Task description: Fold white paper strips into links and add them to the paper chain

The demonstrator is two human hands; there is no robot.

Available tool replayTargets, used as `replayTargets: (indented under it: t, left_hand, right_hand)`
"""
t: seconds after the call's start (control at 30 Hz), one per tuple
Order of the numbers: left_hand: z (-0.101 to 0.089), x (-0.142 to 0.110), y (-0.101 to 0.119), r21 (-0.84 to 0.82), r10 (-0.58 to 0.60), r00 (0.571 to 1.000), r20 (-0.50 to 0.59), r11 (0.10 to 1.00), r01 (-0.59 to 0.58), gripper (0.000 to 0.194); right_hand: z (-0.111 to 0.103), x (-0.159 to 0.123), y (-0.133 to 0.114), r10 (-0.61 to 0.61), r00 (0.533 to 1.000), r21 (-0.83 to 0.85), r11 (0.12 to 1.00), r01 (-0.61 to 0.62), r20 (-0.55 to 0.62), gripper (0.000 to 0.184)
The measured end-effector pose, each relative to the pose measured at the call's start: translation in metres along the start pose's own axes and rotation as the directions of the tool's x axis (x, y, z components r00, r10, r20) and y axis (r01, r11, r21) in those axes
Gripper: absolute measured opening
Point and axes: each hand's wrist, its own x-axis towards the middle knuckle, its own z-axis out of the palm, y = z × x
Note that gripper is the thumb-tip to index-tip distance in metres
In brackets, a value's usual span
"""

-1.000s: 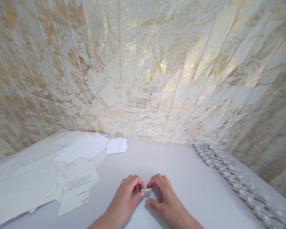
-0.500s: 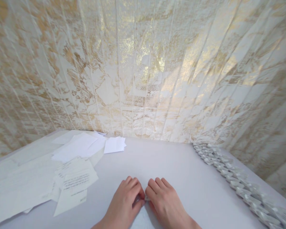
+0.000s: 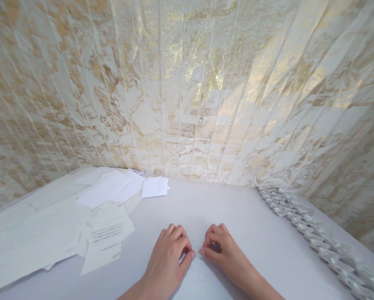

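At the bottom middle of the head view lies a thin, pale, crinkled sheet (image 3: pixel 202 281) on the white table (image 3: pixel 237 212). I cannot tell whether it is plastic or paper, and its near end runs out of the frame. My left hand (image 3: pixel 170 262) pinches its far edge between thumb and fingers. Just across a small gap, my right hand (image 3: pixel 226 250) is closed in a pinch at the same edge, its thumb and index fingertips together. The fingertips hide most of the gripped edge.
Large pale sheets (image 3: pixel 27 246) cover the table's left side, with printed papers (image 3: pixel 107 233) and blank white sheets (image 3: pixel 108 187) on top. A small stack of white paper (image 3: pixel 155 186) is near the back. Rows of folded, shiny greyish pieces (image 3: pixel 318 235) line the right. Behind hangs a gold-patterned curtain (image 3: pixel 187 91).
My right hand has shifted right and turned, so its thumb and index pinch now show. A small gap has opened between the hands. The whole view has shifted slightly.
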Motion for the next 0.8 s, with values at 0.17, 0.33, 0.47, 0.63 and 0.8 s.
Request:
replayTargets:
  t: [0.17,0.33,0.47,0.63,0.8]
  left_hand:
    - [0.006,0.0,-0.003,0.008,0.017,0.998,-0.057,1.0,-0.017,0.013]
    - [0.007,0.0,-0.003,-0.012,-0.023,0.999,-0.047,1.0,0.022,0.014]
    - [0.005,0.0,-0.002,-0.066,-0.049,0.999,-0.017,0.997,0.048,0.016]
    - [0.006,0.001,-0.002,-0.091,-0.04,0.999,-0.026,0.995,0.038,0.019]
    - [0.006,0.002,-0.002,-0.095,-0.038,0.998,-0.045,0.995,0.033,0.012]
  right_hand:
    - [0.005,-0.001,-0.002,-0.025,1.0,-0.124,0.992,0.023,-0.016,0.016]
    - [0.007,-0.003,-0.004,-0.039,0.999,-0.172,0.984,0.038,-0.002,0.011]
    - [-0.001,-0.004,-0.002,-0.012,0.998,-0.131,0.991,0.02,0.062,0.012]
    - [-0.002,-0.007,-0.004,-0.063,0.996,-0.049,0.997,0.065,0.057,0.027]
    - [0.006,-0.009,-0.009,-0.187,0.979,-0.09,0.977,0.194,0.079,0.022]
